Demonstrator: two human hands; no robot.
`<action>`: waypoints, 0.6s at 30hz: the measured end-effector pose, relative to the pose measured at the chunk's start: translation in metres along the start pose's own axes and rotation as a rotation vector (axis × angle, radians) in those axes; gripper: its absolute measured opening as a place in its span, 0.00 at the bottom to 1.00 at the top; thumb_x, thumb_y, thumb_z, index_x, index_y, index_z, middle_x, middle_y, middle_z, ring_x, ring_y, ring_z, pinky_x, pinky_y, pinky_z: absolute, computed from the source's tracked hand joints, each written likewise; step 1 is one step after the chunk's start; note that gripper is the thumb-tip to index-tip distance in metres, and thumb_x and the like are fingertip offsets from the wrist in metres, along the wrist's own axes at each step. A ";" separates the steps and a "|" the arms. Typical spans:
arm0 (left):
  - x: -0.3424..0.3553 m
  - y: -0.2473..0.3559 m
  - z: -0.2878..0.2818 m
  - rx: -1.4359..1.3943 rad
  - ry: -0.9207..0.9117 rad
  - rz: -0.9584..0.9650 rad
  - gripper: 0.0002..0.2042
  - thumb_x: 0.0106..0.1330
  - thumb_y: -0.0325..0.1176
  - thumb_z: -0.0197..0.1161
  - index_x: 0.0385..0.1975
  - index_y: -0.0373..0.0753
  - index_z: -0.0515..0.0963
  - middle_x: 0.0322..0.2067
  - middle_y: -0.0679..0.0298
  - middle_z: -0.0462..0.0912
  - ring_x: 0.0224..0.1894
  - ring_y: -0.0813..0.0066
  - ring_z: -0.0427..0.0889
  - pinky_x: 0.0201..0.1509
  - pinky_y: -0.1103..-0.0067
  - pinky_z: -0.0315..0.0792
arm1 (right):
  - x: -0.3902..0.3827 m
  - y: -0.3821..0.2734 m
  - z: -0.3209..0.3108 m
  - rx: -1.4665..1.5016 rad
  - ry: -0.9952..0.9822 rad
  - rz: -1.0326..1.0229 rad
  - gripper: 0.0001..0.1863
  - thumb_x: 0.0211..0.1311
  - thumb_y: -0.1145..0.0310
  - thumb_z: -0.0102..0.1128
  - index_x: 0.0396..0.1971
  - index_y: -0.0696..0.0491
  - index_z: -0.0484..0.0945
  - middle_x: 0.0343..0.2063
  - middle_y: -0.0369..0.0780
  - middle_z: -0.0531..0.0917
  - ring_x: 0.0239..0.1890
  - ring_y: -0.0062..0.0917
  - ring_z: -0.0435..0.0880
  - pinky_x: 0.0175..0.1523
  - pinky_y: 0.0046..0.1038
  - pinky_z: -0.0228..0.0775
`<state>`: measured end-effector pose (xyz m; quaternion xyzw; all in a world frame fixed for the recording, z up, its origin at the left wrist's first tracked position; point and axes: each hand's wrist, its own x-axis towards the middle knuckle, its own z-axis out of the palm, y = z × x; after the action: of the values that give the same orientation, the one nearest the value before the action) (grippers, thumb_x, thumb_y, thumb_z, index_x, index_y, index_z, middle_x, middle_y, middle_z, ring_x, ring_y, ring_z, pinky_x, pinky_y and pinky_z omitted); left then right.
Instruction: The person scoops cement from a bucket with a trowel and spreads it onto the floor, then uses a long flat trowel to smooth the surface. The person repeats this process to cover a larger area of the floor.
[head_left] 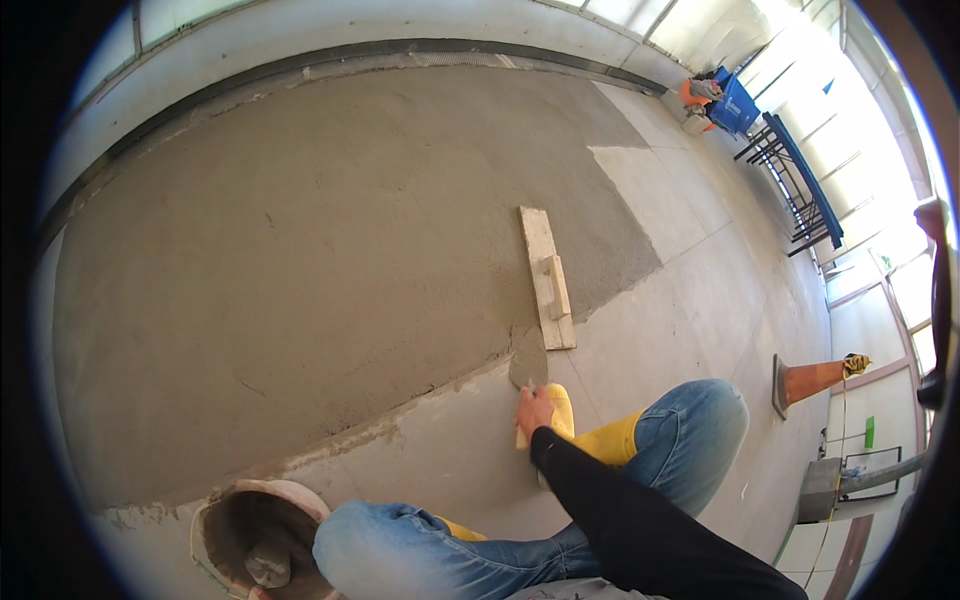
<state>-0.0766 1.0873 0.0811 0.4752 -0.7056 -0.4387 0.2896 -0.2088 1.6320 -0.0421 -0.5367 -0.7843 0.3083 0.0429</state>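
My right hand [535, 410], at the end of a black sleeve, is wrapped round the handle of a trowel [528, 360]. The trowel's grey, mortar-smeared blade lies at the near edge of a wide layer of wet mortar [330, 230]. Just beyond the blade, a long wooden float [540, 270] with a raised handle rests across the mortar's right part. At lower left stands a round bucket [298, 494] with a grey lump [268, 565] inside. A sliver of my left hand [260, 593] shows by the bucket at the picture's lower edge; its fingers are mostly hidden.
My knees in jeans and yellow boots [608, 440] are close to the right hand. Bare floor tiles [690, 290] extend to the right. An orange cone [808, 382] stands there, with a blue folding table [803, 180] and a blue bag [735, 103] farther back.
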 end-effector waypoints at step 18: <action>0.002 0.002 0.001 -0.045 -0.002 -0.031 0.39 0.70 0.42 0.68 0.71 0.27 0.54 0.66 0.38 0.63 0.63 0.48 0.68 0.66 0.57 0.67 | 0.013 -0.059 -0.024 0.413 -0.542 0.171 0.14 0.75 0.51 0.49 0.45 0.46 0.67 0.19 0.38 0.73 0.13 0.24 0.72 0.17 0.30 0.67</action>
<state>-0.0793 1.0859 0.0825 0.4792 -0.6882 -0.4595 0.2926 -0.2528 1.6395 0.0054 -0.4791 -0.6404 0.5942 -0.0852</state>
